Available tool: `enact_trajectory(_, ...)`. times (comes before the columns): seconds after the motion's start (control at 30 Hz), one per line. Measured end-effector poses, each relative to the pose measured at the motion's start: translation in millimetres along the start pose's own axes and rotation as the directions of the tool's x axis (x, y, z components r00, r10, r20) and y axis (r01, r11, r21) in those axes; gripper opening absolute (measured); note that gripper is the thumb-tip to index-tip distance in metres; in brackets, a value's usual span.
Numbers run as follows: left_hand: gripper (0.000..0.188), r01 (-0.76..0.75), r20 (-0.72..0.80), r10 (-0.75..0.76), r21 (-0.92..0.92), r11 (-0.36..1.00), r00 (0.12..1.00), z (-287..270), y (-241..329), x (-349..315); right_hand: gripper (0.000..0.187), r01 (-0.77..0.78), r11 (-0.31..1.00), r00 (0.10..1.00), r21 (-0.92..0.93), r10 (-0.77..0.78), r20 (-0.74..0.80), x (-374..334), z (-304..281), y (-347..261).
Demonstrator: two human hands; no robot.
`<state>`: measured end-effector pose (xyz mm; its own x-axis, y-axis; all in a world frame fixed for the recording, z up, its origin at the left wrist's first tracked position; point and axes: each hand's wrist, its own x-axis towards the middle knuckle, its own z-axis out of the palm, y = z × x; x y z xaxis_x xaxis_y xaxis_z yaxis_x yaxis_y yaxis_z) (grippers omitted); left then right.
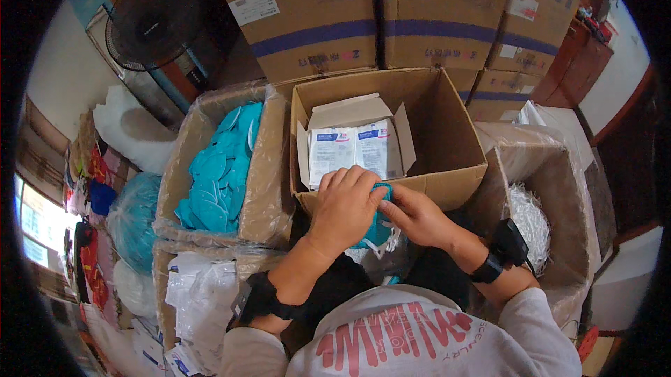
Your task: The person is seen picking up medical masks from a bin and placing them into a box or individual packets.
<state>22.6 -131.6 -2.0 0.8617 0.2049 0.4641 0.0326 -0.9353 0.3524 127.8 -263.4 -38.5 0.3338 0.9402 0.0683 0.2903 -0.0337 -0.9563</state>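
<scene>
Both hands meet at the near edge of the open cardboard box. My left hand (346, 203) has its fingers curled over the top of a teal cup-shaped piece, which looks like a face mask (372, 232). My right hand (422, 219) pinches the same mask from the other side, thumb near its top edge. White straps (388, 243) dangle below it. Much of the mask is hidden behind my fingers. Just beyond, a small white carton (347, 107) with raised flaps sits in the cardboard box (447, 180), with printed white packets (353, 147) standing inside it.
At the left, a plastic-lined box (269, 191) holds a heap of teal mask pieces (218, 178). Nearer, another holds white plastic pouches (200, 293). A box at the right holds thin white strips (529, 226). Tall cartons (307, 20) and a black fan (152, 19) stand behind.
</scene>
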Motion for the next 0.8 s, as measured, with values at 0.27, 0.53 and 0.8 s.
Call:
enact_trajectory(0.27, 0.019, 0.118, -0.005, -0.119, -0.099, 0.988, 0.993, 0.1, -11.9, 4.3, 0.023, -0.007, 0.918, 0.985, 0.397, -0.062, 0.161, 5.1, 9.0, 1.4)
enact_trajectory(0.53, 0.026, 0.308, -0.127, -0.369, -0.345, 0.887, 0.921, -17.0, -62.4, -2.3, 0.029, -0.168, 0.974, 0.889, 0.150, 0.084, 0.450, -2.8, -14.7, 11.6)
enact_trajectory(0.8, 0.032, 0.463, -0.037, -0.514, -0.383, 0.799, 0.857, -64.8, -100.1, -17.7, 0.027, -0.483, 0.835, 0.788, 0.264, 0.282, 0.547, -11.7, -52.4, 4.9)
